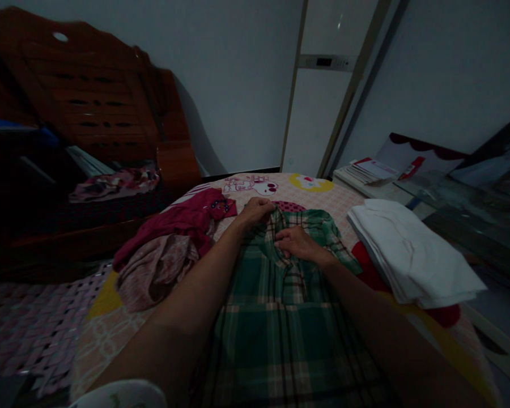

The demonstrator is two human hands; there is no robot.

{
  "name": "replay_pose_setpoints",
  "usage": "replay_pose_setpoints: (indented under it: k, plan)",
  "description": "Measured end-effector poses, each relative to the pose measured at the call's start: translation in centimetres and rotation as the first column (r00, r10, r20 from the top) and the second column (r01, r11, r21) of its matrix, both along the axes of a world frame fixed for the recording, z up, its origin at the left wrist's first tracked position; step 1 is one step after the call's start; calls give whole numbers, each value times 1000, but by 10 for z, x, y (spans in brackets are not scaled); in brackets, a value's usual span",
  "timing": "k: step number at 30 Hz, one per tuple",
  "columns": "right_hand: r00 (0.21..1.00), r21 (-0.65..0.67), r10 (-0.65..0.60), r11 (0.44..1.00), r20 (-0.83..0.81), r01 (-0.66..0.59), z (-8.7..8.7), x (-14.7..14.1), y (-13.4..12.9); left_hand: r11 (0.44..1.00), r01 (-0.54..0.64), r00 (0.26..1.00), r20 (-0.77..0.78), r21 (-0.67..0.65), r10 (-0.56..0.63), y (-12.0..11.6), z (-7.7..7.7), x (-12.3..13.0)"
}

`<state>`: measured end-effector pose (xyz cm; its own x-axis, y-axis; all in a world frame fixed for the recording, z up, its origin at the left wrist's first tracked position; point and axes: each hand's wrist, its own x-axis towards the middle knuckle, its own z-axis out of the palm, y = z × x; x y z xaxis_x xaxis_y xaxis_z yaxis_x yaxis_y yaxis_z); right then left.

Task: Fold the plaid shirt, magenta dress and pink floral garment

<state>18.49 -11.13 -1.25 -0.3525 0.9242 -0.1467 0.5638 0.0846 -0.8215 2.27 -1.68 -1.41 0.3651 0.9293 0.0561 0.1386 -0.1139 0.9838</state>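
A green plaid garment [280,334] with a button placket lies spread over the patterned cover in front of me, its lower part running toward my body. My left hand [257,212] pinches the cloth near the collar at the far end. My right hand [298,242] rests at the placket just below, its fingers bent around a fold of the same cloth; the fingertips are partly hidden. To the left of my left arm lie a crumpled magenta garment [174,221] and a pale pink patterned cloth [159,269].
A stack of folded white cloth [412,249] sits at the right on the round, cartoon-print cover [280,190]. Beyond it are a cabinet with papers [369,170] and a glass-topped surface. A carved wooden bench [93,107] stands at left, a tall white air conditioner [318,107] behind.
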Motion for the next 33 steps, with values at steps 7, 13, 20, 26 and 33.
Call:
replay_pose_setpoints:
  k: [7,13,20,26,33]
  plan:
    - [999,-9,-25,1000,-38,25,0,-1,0,999,16,1000,-1,29,-16,0,-1,-1]
    - [995,10,-83,997,59,83,7,4,0,1000,-8,1000,-14,26,8,2,-3,0]
    - [942,25,51,998,331,-63,12,12,-2,988,142,987,-90,53,-137,4,-7,-1]
    - [934,18,45,998,355,-55,12,11,-5,939,-58,911,-367,338,189,19,-23,-20]
    - [940,19,87,995,331,-99,11,12,-4,932,-290,957,77,216,280,28,-20,-33]
